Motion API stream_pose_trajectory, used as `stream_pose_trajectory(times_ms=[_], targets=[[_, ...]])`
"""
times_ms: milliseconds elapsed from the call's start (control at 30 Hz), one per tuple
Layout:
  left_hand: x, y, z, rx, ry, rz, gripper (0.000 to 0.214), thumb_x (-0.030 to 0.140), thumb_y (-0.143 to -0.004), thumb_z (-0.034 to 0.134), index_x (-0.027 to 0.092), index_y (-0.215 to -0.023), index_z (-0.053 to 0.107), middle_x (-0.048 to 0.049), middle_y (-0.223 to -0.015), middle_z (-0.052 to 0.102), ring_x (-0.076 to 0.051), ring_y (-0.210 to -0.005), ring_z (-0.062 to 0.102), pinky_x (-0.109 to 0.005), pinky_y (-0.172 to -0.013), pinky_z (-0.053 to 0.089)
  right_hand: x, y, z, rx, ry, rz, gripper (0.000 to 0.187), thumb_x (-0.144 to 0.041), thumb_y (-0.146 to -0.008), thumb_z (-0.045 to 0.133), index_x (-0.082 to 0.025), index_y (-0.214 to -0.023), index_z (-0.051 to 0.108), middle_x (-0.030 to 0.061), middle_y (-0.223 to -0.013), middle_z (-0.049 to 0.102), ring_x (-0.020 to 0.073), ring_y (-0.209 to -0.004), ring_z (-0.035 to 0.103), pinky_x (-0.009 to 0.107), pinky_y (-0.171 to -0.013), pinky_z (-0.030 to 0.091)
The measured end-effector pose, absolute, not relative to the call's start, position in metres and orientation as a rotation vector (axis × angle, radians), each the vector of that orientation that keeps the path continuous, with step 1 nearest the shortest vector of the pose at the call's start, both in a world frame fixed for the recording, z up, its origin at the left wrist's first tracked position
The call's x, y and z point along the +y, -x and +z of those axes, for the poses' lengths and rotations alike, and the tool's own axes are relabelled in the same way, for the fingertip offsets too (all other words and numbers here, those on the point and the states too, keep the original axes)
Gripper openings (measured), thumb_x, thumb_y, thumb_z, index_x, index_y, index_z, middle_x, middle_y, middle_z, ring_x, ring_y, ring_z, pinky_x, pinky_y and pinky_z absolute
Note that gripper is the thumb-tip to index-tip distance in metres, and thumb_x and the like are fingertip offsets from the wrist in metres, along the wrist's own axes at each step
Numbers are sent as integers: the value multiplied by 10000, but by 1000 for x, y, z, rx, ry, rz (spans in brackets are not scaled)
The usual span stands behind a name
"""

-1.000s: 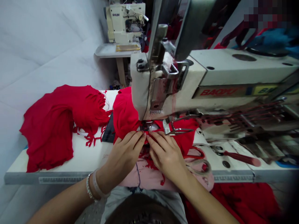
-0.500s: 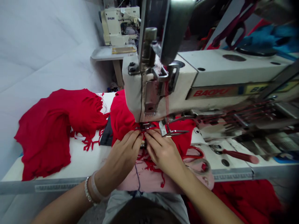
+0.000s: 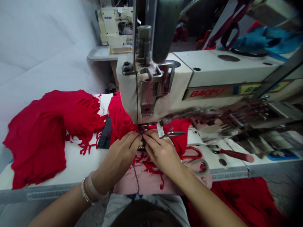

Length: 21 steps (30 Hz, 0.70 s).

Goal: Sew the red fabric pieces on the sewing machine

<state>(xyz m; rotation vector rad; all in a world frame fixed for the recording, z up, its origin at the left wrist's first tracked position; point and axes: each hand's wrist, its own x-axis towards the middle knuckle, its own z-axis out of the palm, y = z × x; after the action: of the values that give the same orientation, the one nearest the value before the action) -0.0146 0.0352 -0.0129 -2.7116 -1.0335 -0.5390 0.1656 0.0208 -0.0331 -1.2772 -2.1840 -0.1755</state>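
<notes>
A white sewing machine (image 3: pixel 208 82) marked BAOYU fills the middle and right of the view. Under its presser foot (image 3: pixel 142 128) lies a piece of red fabric (image 3: pixel 120 119). My left hand (image 3: pixel 119 156) and my right hand (image 3: pixel 163 153) meet just in front of the foot, fingertips pressed together on the red fabric's edge. Both hands pinch the cloth, one on either side of the needle line. Red thread scraps (image 3: pixel 149 167) lie on a pink cloth (image 3: pixel 146 181) below my hands.
A heap of red fabric (image 3: pixel 44 132) lies on the white table (image 3: pixel 78 164) at the left. Scissors with red handles (image 3: pixel 196 157) and a red-handled tool (image 3: pixel 234 155) rest at the right. A second sewing machine (image 3: pixel 113 22) stands behind. More red cloth (image 3: pixel 239 201) hangs lower right.
My hands stay pinched on the fabric at the presser foot and have edged slightly closer to it. The camera has shifted, so everything slid left in the view.
</notes>
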Motion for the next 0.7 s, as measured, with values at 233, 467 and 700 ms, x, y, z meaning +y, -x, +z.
stream_pose_trajectory(times_ms=[233, 467, 700], targets=[[38, 22, -10, -1093, 2809, -618, 238, 81, -943, 450, 127, -1155, 547, -115, -1119, 645, -243, -1041, 620, -390, -845, 550, 7, -197, -30, -2037, 1260, -369, 226, -124, -899, 550, -119, -1107, 637, 149, -1159, 648, 232, -1075, 599, 379, -892, 519], [61, 77, -28, -2547, 2552, -1528, 591, 518, -757, 744, 113, -1143, 553, -112, -1037, 648, -232, -970, 639, -336, -807, 546, -41, -257, -49, -1446, 1661, 468, 298, -479, -818, 683, -182, -792, 658, 46, -736, 654, 165, -641, 593, 295, -598, 480], [60, 103, -1, -2952, 1438, -2957, 167, 274, -807, 756, 157, -868, 653, 10, -775, 706, -89, -608, 618, -173, -538, 507, -32, -240, -4, -968, 1331, 216, 192, -226, -726, 777, -238, -823, 612, 54, -879, 628, 184, -743, 597, 353, -672, 475]])
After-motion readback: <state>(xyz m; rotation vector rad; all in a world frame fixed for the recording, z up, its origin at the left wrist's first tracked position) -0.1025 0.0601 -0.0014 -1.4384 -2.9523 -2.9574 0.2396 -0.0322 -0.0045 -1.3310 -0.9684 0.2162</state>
